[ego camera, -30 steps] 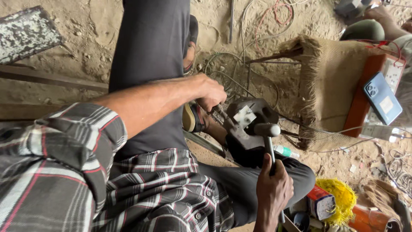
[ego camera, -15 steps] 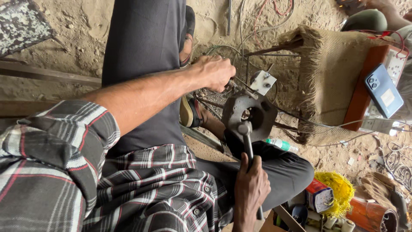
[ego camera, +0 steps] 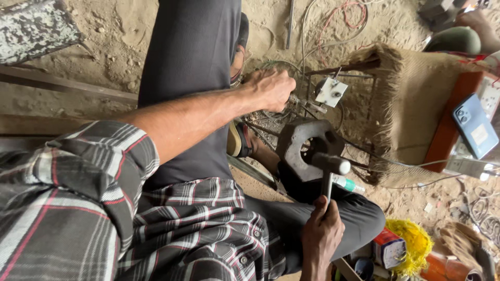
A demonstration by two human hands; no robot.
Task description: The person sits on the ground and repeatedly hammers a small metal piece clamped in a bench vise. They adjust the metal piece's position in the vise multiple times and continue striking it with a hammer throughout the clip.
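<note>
My right hand [ego camera: 322, 235] is wrapped tight around the handle of a hammer [ego camera: 329, 171], fingers pressed together on the lower end of the shaft. The handle's long axis runs straight away from my grip, and the cylindrical head sits crosswise at its far end, just over the near edge of a dark iron block [ego camera: 308, 151] with a round hole through it. That block is the landmark here: it rests against my bent knee, directly beyond my right hand, which is the nearer of the two.

My left hand [ego camera: 270, 88] is closed in a fist past the block's far left corner, clamped on a thin metal rod [ego camera: 307, 104] that sticks out toward a small white square part [ego camera: 330, 91] lying just beyond the block. What else the fist encloses I cannot tell.

To the right of the block a frayed burlap mat [ego camera: 416, 104] covers a low stool, with a blue phone [ego camera: 474, 132] on the orange board at its far side. Thin wires [ego camera: 333, 23] trail over the sandy floor beyond the block. Just right of the hammer shaft lies a green-and-white tube [ego camera: 346, 183]; further right, near my right hand, are a small carton [ego camera: 389, 250] and a yellow tuft [ego camera: 416, 244]. Nothing lies between hammer head and block.
</note>
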